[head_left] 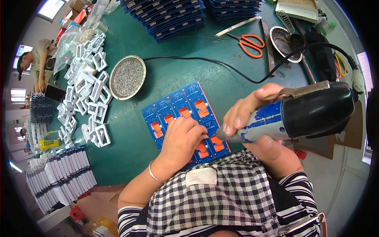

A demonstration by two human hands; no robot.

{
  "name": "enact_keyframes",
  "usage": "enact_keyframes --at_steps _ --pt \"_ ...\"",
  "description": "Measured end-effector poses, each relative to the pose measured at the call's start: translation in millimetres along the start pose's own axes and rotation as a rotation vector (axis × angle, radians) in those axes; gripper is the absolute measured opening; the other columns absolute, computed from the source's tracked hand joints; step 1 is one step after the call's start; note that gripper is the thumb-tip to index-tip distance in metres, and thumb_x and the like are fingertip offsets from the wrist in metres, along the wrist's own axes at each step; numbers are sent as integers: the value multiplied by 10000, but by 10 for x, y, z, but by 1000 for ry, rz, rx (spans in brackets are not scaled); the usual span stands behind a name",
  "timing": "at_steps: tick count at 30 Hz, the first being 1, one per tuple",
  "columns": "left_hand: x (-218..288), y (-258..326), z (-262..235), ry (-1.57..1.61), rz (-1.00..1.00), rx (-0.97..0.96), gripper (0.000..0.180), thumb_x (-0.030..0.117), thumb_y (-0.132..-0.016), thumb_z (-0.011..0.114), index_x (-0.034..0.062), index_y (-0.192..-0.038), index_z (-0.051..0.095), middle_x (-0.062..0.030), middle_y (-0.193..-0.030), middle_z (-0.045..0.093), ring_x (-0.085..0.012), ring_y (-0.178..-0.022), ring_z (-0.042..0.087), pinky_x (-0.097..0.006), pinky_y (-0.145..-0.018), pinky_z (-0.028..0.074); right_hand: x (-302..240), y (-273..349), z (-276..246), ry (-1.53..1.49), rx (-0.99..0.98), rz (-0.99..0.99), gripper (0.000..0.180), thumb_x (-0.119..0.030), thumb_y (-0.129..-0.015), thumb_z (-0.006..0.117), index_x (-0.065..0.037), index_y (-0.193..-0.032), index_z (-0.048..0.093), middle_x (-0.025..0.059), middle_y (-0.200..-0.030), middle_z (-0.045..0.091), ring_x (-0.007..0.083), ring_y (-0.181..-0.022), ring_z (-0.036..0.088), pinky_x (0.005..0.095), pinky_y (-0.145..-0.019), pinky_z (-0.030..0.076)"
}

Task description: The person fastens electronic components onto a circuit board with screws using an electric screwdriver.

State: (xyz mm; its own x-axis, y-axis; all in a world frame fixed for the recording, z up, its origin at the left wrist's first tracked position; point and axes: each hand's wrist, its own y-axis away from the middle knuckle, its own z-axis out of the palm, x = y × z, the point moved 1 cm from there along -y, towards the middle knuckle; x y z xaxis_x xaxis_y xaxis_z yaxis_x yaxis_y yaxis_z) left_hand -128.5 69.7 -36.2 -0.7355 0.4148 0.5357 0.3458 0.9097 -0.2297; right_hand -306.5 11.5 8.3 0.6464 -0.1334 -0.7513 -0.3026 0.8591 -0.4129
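My right hand (244, 111) is wrapped around an electric screwdriver (312, 112) with a black rear and a worn blue and grey front. The screwdriver's tip points left, close above a blue circuit board panel (152, 114) with orange showing through its cutouts. My left hand (179, 138) rests on the panel, its fingertips pinched together just left of the tip. Anything between those fingertips is too small or hidden to name. The panel lies tilted on the green table, its near edge against my checked apron (221, 197).
Left of the panel stands a bowl of small screws (127, 77), with a heap of white plastic frames (90, 91) beyond it. Stacked blue boards (166, 17) are at the back. Orange-handled scissors (251, 45) lie near a black cable (205, 59). A person (39, 63) is at far left.
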Motion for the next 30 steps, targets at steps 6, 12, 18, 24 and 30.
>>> enact_keyframes --at_steps 6,12,18,24,30 --pt "-50 24 26 39 8 21 170 116 -685 719 95 -811 606 -34 -768 532 -232 -733 497 -348 -643 386 69 -25 76 48 -36 9 599 -132 -735 680 1 -1211 341 104 -807 586 168 -725 616 284 -681 515" --pt "-53 18 17 47 39 32 186 122 -680 722 96 -822 605 -32 -777 538 -232 -746 500 -350 -658 383 8 -46 115 83 -76 126 605 -168 -750 707 -62 -1215 335 93 -825 571 201 -769 606 334 -720 506" --pt "-72 53 17 23 46 53 181 102 -680 705 87 -827 601 -33 -797 537 -229 -762 499 -350 -667 382 114 -60 100 274 -265 73 612 -163 -776 718 -89 -1223 307 104 -868 559 234 -790 611 353 -728 516" --pt "-72 35 25 151 31 75 182 98 -668 673 83 -823 579 -36 -814 528 -234 -794 499 -359 -691 382 286 13 100 385 -331 -28 564 -86 -738 700 -31 -1180 354 109 -798 564 186 -731 605 299 -674 513" --pt "-117 98 69 144 12 77 316 82 -698 653 66 -1004 574 -85 -977 559 -285 -866 507 -386 -759 390 201 -233 382 864 -502 -145 748 -243 -529 848 40 -1144 529 129 -986 637 240 -807 665 303 -723 513"
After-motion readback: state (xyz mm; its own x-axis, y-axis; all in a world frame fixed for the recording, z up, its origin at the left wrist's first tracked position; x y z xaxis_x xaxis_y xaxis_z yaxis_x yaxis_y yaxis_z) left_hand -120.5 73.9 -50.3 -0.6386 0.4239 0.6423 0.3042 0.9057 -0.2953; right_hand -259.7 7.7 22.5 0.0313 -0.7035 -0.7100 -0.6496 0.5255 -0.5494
